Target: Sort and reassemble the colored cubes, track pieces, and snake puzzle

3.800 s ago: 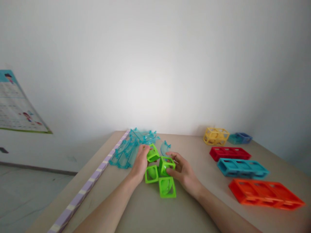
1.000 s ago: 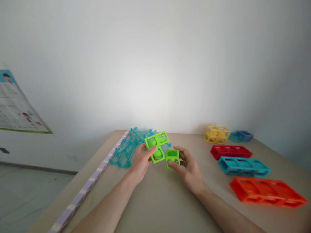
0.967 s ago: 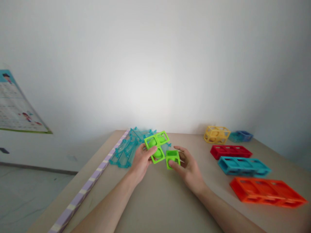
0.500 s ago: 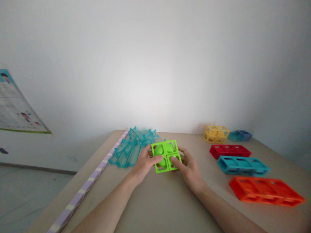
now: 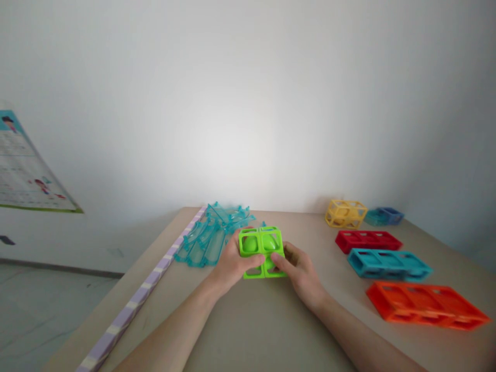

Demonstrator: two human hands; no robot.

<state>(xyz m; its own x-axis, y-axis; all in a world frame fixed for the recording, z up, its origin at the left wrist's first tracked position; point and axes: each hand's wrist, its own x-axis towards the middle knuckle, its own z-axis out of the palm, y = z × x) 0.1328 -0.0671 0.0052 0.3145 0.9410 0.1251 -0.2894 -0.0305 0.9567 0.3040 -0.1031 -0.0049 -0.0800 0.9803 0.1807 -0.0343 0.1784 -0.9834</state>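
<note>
From the head camera, the only view there is: both hands are clamped on one green block point(image 5: 262, 251) made of four open cubes, pressed together into a two-by-two square. The left hand point(image 5: 232, 263) grips it from nine o'clock, thumb laid across the front; the right hand point(image 5: 300, 268) holds it from three o'clock, thumb on the lower right cube. The block sits low, at or just above the table point(image 5: 248, 330), dead centre and just beside the pile of clear blue tracks point(image 5: 209, 235) at ten o'clock.

By my reckoning the green set is as good as joined: no loose green cube lies anywhere. Whether the last seam is fully seated I cannot tell.

Off at three o'clock lie the red block point(image 5: 367, 241), the teal block point(image 5: 388, 264) and the orange block point(image 5: 426, 306) in a row; the yellow block point(image 5: 345, 214) is at two o'clock.

A second ago the left hand held three joined cubes up in the air and the right held the fourth apart. Since then the fourth has closed the square, and the whole thing has come down and tipped flatter.
</note>
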